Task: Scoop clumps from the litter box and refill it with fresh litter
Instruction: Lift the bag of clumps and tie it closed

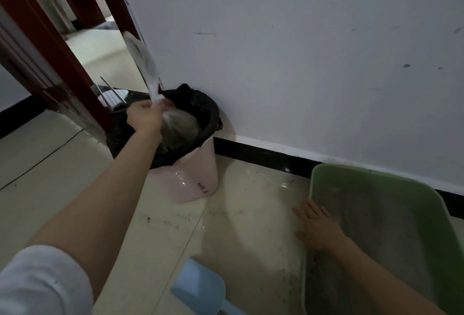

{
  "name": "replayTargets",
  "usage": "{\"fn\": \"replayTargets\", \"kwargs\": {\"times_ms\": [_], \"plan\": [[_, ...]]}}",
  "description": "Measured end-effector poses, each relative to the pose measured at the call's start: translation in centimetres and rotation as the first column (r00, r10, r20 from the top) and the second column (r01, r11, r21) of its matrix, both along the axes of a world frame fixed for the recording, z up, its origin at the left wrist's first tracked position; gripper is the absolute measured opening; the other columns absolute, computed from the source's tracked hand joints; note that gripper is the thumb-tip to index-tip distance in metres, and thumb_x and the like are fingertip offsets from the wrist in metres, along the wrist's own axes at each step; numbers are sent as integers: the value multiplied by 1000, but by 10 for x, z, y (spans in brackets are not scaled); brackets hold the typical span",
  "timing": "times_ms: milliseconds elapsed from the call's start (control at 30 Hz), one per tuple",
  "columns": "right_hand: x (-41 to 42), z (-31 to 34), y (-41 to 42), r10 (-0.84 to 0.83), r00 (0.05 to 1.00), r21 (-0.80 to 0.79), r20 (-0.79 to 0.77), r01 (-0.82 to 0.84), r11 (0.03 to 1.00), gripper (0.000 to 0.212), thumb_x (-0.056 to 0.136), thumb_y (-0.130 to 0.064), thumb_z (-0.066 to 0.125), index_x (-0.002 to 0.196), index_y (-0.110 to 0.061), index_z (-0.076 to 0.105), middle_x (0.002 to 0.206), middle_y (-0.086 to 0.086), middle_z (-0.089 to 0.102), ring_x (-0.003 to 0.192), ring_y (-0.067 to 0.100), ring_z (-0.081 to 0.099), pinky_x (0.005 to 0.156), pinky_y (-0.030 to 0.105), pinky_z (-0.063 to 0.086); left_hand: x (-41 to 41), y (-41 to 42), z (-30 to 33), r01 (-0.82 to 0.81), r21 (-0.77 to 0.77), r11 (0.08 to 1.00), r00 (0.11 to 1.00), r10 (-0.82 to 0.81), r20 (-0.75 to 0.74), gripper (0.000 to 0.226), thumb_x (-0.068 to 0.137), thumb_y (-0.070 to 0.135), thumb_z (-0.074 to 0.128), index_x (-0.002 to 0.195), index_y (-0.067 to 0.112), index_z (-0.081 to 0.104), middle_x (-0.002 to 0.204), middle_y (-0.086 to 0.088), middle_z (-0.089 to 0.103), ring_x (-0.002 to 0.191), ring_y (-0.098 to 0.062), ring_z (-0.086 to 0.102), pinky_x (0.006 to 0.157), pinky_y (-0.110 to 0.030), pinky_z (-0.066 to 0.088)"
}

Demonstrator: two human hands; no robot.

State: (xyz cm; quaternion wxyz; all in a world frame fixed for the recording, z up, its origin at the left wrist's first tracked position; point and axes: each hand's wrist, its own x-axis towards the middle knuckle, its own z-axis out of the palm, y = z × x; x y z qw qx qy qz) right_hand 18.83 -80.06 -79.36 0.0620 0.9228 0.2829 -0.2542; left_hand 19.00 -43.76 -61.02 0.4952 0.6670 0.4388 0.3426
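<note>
one blue scoop (200, 289) on floor; left hand (144, 116) grips white bag (143, 56) over one bin (198, 164); right hand (316, 227) flat on one litter box (414, 189).

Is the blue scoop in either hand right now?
No. The blue scoop lies on the floor, while the left hand grips a white bag over the bin and the right hand rests on the litter box.

On the pale tiled floor (75, 164) stand a pink bin (198, 176) against the wall, a green litter box (411, 186) and a blue scoop (200, 287).
</note>
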Motion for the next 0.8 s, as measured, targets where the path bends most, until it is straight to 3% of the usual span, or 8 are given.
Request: {"fn": "replayTargets", "kwargs": {"times_ms": [133,200,267,400,467,567,700,800], "plan": [[0,0,0,5,1000,-5,1,-5,1000,63,98,-44,33,152,-23,6,159,5,-9,146,20,-11,118,40,2,-9,-5,-42,274,-61,960,905,-279,-322,29,84,8,65,113,0,63,109,-19,64,87,-26,63,76,-31,52],[-1,2,0,15,1000,-15,-2,-15,1000,62,98,-43,31,152,-23,7,159,6,-9,146,20,-12,118,41,2,-10,-11,-34,481,53,875,771,-393,-501,29,88,9,60,115,0,63,113,-16,63,94,-26,60,83,-32,48],[-2,3,1,11,1000,-13,-11,-11,1000,61,99,-43,31,152,-23,9,159,6,-9,146,21,-12,117,42,1,-10,-20,-17,605,247,757,681,-330,-653,31,91,19,56,120,10,62,119,-12,63,109,-28,56,97,-34,43],[-1,12,4,-31,999,58,-40,33,998,59,99,-43,33,151,-23,14,159,6,-2,147,21,-6,117,45,4,-21,-51,-4,669,496,553,725,-338,-601,30,95,19,47,121,9,59,112,-12,63,103,-27,59,82,-28,40],[0,26,6,-74,997,165,-25,77,983,58,99,-44,33,150,-23,15,159,5,5,147,22,2,117,45,6,-32,-70,-12,718,558,416,696,-396,-599,32,95,20,47,123,9,57,116,-11,59,106,-27,56,85,-29,41],[1,63,0,-117,993,302,28,103,948,60,98,-46,33,150,-24,14,159,2,9,147,21,5,117,44,7,-50,-103,-24,822,485,299,570,-432,-699,43,93,25,50,134,10,46,134,-15,48,123,-31,45,100,-40,39],[-10,142,-26,-138,987,341,81,103,934,67,96,-52,32,151,-26,5,160,1,2,147,19,-2,117,44,3,-72,-151,-2,920,277,277,378,-437,-816,59,94,41,45,146,22,24,152,-5,25,138,-22,27,108,-39,31],[-23,217,-46,-119,989,322,89,84,943,70,95,-53,32,151,-28,-2,159,1,-4,147,20,-7,118,45,-1,-85,-173,45,944,214,250,309,-446,-840,62,93,46,44,147,25,22,153,-4,24,141,-22,22,111,-41,27]]}}
